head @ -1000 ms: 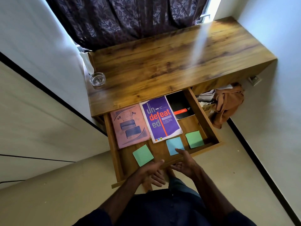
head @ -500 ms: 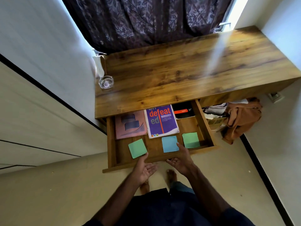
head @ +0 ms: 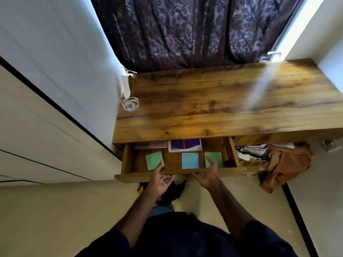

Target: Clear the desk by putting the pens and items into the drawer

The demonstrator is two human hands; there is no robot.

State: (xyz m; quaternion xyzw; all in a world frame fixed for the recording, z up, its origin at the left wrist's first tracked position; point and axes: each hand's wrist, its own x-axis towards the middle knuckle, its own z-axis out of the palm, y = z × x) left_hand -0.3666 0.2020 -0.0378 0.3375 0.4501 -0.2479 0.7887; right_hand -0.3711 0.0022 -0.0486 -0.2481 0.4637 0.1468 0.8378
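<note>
Wooden bench [head: 213,108] is carrying a glass dish [head: 130,103] well beyond the left hand [head: 159,181]. It and the right hand [head: 207,176] are lying spread, pinching nothing, at the drawer [head: 133,177] front. Sticky notes [head: 189,160] are sitting just past the thumbs, which a hard shove risks trapping.

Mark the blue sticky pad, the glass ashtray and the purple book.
Blue sticky pad [head: 190,160]: head view, centre of top sheet.
Glass ashtray [head: 130,103]: head view, middle of bowl.
Purple book [head: 185,144]: head view, exposed cover strip.

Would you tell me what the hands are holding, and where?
Nothing is gripped; the open left hand and right hand touch the drawer at its front edge.
</note>
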